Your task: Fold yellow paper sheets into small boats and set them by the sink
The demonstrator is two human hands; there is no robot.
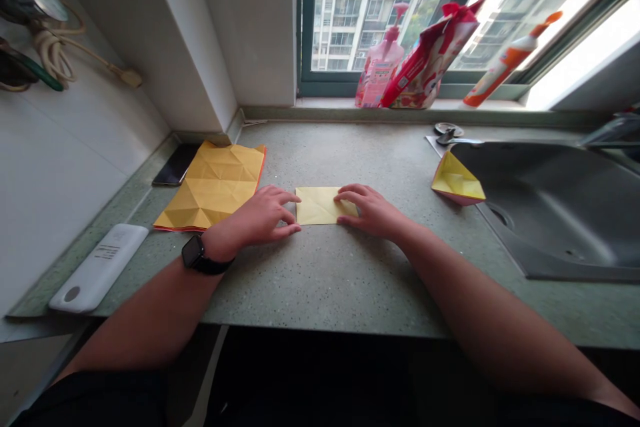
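Bare forearms (150,317) from 6 o'clock; left hand (255,217), right hand (373,211), fingers (287,197) open, pressing folded yellow paper (320,207) flat on worktop (345,287).

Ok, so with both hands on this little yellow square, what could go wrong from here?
The yellow paper square is pinned only near its edges by your left hand and right hand, so it might slide on the speckled countertop, and a fold could go crooked. The folded paper boat sits against the rim of the steel sink, so a careless reach could knock it in.
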